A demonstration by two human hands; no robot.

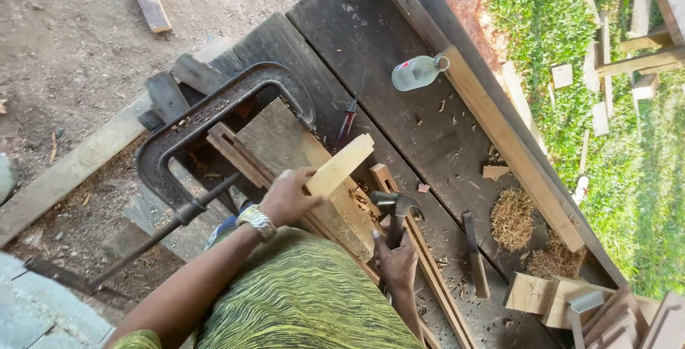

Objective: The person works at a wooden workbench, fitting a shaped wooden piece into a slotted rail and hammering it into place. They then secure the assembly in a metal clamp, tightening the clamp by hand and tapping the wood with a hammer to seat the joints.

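Left hand [285,195]: wrapped around the near end of a pale wood block [341,165], which slants up and away from the fingers.
Right hand [394,263]: closed on the handle of a claw hammer [397,206], head poised just right of the block (claw pointing right).
Wood block: sits over a thick grey plank [285,142], between the two hands.
Clamp: big dark iron C-clamp [193,131] arching over that plank, just left of the left hand, its screw bar running down to the left.
Bench [399,120]: weathered dark boards, littered with chips.
Beyond the hands: a red-handled screwdriver [347,122], and further off a clear bottle [417,72] lying on its side.
Right of the right hand: a chisel [474,253], then shavings [511,218], then offcut blocks [549,297].
Wrist: a beaded band [257,220] on the left.
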